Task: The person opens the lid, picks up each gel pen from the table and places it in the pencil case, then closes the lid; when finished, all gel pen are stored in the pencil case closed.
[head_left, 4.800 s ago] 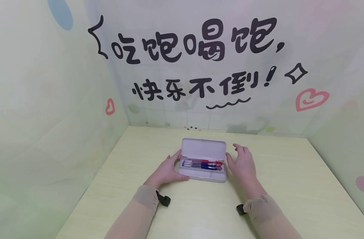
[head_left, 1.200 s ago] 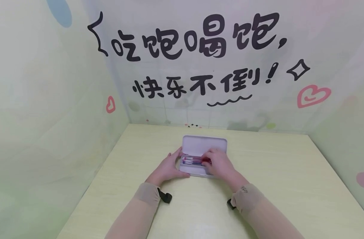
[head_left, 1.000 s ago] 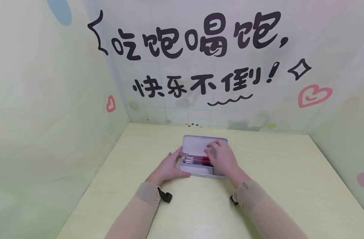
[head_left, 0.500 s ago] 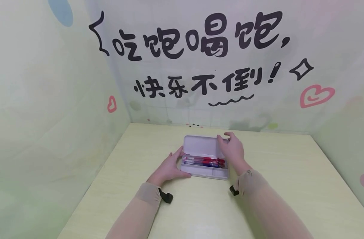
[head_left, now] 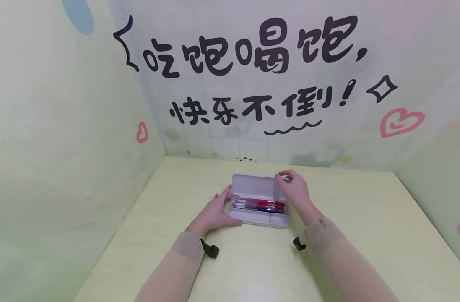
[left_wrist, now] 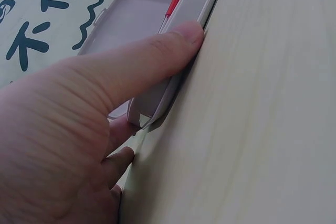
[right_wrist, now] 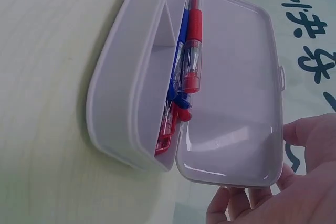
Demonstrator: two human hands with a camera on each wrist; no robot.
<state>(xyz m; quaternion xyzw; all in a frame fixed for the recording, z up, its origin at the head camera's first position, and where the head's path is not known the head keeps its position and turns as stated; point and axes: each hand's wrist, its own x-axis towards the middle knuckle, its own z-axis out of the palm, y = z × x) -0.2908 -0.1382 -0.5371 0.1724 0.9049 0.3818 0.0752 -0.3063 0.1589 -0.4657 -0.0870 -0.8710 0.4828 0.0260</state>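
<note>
The left hand [head_left: 211, 214] holds the box [head_left: 258, 218] on the table [head_left: 365, 235] while the right hand [head_left: 295, 191] pinches its lid [head_left: 254, 186], which should close slowly so no pen [head_left: 265, 205] gets caught

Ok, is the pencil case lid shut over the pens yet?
No: in the head view the lid stands open behind the tray, the pens lie uncovered, and the right hand holds the lid's far right corner.

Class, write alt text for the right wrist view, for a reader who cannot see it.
An open white pencil case lies on a pale table, holding red and blue pens. The right hand holds the raised lid at its edge, fingers behind it.
</note>
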